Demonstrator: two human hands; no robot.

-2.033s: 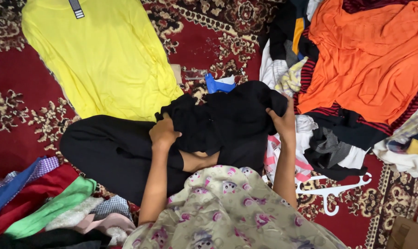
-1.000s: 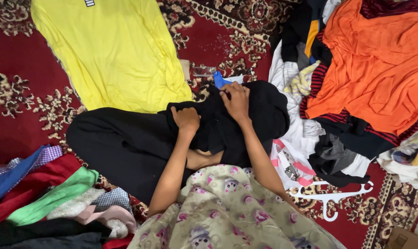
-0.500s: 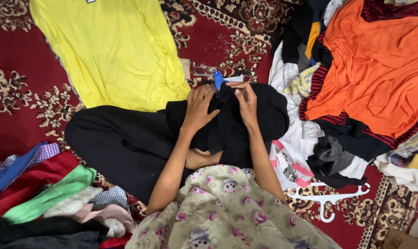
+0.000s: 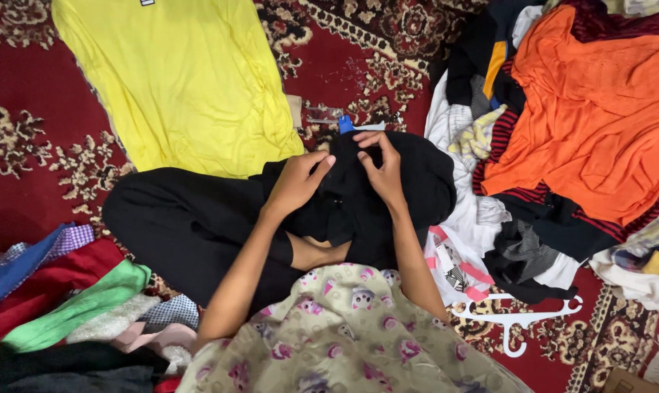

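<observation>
Black garment [image 4: 387,196] bunched over the knee, mid-carpet, and both hands are on its top edge now. The left hand [image 4: 298,182] has slid up from the lap side; its fingers are curled, pinching a fold of the black cloth. The right hand [image 4: 382,169], which a moment ago was out at the garment's far right edge, has swung in beside the left; fingers bent, tips nipping the same fold. Hands nearly touching, so the work has narrowed from spreading the cloth to fiddling with one small spot on it. A blue scrap [image 4: 346,124] peeks just beyond the garment. Yellow shirt [image 4: 176,80] lies flat toward the carpet's top-left corner, the orange one [image 4: 598,116] heaped top-right. White hanger [image 4: 517,319] sits on the red carpet [image 4: 24,80] near the bottom-right, folded clothes [image 4: 60,298] bottom-left
</observation>
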